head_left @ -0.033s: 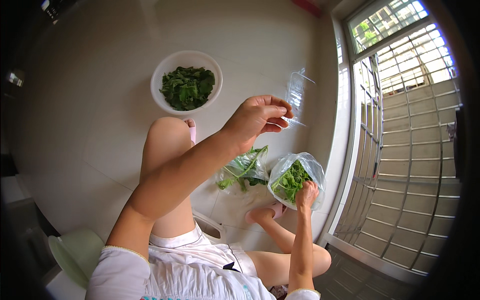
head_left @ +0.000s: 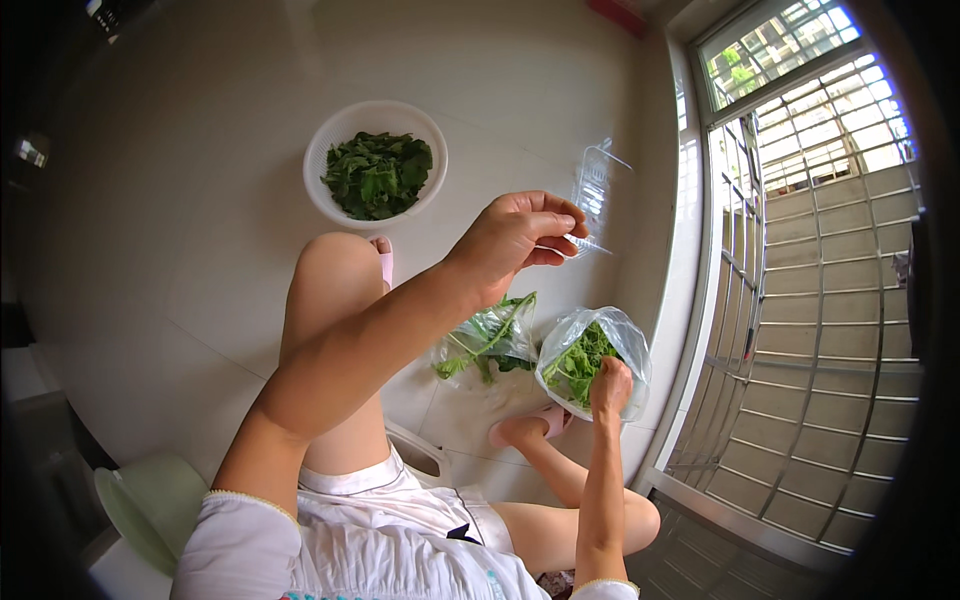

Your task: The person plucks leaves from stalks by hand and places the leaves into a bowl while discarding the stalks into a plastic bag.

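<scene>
My left hand (head_left: 528,236) is raised in front of me, its fingers loosely curled with small gaps between them and nothing visible in them. My right hand (head_left: 611,387) reaches into a clear plastic bag (head_left: 640,362) at the right, its fingers closed on leafy greens (head_left: 580,366) there. What lies under those fingers is partly hidden. Beneath my left wrist, another clear bag (head_left: 520,345) lies on the floor with leafy stems (head_left: 487,340) on and around it. Farther off stands a white round basket (head_left: 440,150), holding a heap of dark green leaves (head_left: 377,176).
A clear plastic tray (head_left: 594,185) lies on the floor near the wall. To the right is a window with a metal grille (head_left: 800,350). A pale green tub (head_left: 155,510) stands at the lower left. My bent knees and pink slippers (head_left: 540,418) flank the work area.
My right hand has shifted slightly away from me inside the bag, over the greens. My left hand stays in place.
</scene>
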The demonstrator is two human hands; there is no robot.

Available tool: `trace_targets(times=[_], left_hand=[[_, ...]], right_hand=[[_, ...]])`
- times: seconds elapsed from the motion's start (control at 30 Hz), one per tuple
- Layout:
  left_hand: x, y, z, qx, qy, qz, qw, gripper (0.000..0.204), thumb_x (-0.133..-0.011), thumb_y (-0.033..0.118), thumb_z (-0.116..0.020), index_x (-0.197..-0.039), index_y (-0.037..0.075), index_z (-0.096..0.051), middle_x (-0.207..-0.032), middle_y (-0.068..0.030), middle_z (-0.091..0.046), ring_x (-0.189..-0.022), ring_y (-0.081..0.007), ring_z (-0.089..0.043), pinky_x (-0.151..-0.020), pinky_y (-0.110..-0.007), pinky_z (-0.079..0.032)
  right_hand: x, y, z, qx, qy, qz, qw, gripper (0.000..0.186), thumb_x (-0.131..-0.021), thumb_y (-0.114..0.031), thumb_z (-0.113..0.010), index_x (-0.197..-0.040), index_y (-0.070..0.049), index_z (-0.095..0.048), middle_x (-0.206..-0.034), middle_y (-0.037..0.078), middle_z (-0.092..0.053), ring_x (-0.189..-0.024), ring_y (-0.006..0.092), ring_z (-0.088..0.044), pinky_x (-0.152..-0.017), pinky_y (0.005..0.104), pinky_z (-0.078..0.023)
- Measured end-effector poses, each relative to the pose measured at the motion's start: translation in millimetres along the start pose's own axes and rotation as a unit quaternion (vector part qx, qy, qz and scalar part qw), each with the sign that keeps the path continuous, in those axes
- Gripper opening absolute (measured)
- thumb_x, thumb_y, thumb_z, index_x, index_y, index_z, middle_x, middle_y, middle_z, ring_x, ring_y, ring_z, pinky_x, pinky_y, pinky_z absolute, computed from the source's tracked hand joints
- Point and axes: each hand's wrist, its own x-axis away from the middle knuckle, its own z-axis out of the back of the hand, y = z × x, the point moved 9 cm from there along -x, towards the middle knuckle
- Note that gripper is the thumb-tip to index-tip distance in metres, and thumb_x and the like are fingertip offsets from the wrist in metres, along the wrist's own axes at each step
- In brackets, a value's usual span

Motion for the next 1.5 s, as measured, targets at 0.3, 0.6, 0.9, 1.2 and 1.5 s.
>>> trace_targets(times=[0.3,0.6,0.9,1.2,1.5], left_hand=[[18.0,24.0,17.2,0.012,0.058,-0.029,0.998,0.019,-0.079,0.012,-0.048,-0.095,0.004,-0.049,-0.086,-0.0059,-0.055,-0.073,-0.0108,-0.051,-0.068,-0.023,-0.040],[34.8,37.6,44.3,0.036,0.088,-0.026,0.995,0.018,-0.081,0.014,-0.049,-0.095,0.004,-0.050,-0.085,-0.0055,-0.056,-0.072,-0.0080,-0.050,-0.068,-0.021,-0.041],[29.3,14.8,51.3,0.021,0.047,-0.003,0.999,0.020,-0.082,0.017,-0.048,-0.098,0.005,-0.047,-0.085,-0.0014,-0.053,-0.070,-0.0066,-0.047,-0.066,-0.019,-0.038],[10.7,-5.5,52.5,-0.001,0.025,-0.044,0.999,0.022,-0.080,0.021,-0.049,-0.098,0.008,-0.048,-0.079,0.0017,-0.053,-0.064,-0.0048,-0.047,-0.059,-0.017,-0.039],[-10.8,-51.2,-27.6,-0.617,-0.138,-0.193,0.751,0.025,-0.060,0.024,-0.053,-0.081,0.011,-0.055,-0.086,-0.0047,-0.052,-0.084,-0.0197,-0.045,-0.074,-0.039,-0.033]], right_hand=[[-21.2,-83.9,-156.6,-0.262,-0.223,-0.089,0.935,0.015,-0.066,-0.013,-0.054,-0.074,-0.005,-0.064,-0.068,0.017,-0.059,-0.067,0.0284,-0.059,-0.065,0.0323,-0.046],[-4.9,-86.6,-228.0,-0.074,-0.245,-0.082,0.963,0.017,-0.072,-0.014,-0.047,-0.071,0.000,-0.058,-0.077,0.023,-0.057,-0.076,0.0361,-0.056,-0.064,0.0404,-0.045],[14.6,-69.5,-258.6,-0.015,-0.238,-0.146,0.960,0.013,-0.067,-0.010,-0.057,-0.077,-0.003,-0.058,-0.076,0.014,-0.058,-0.067,0.0273,-0.057,-0.059,0.0355,-0.046],[25.1,-46.1,-259.1,-0.201,-0.137,-0.159,0.957,0.028,-0.067,-0.018,-0.062,-0.087,0.000,-0.056,-0.079,0.013,-0.059,-0.067,0.0271,-0.055,-0.063,0.0369,-0.044],[12.4,-106.1,-78.3,-0.491,-0.054,0.004,0.870,0.017,-0.075,-0.013,-0.055,-0.081,0.002,-0.052,-0.072,0.007,-0.054,-0.064,0.0159,-0.047,-0.062,0.0301,-0.040]])
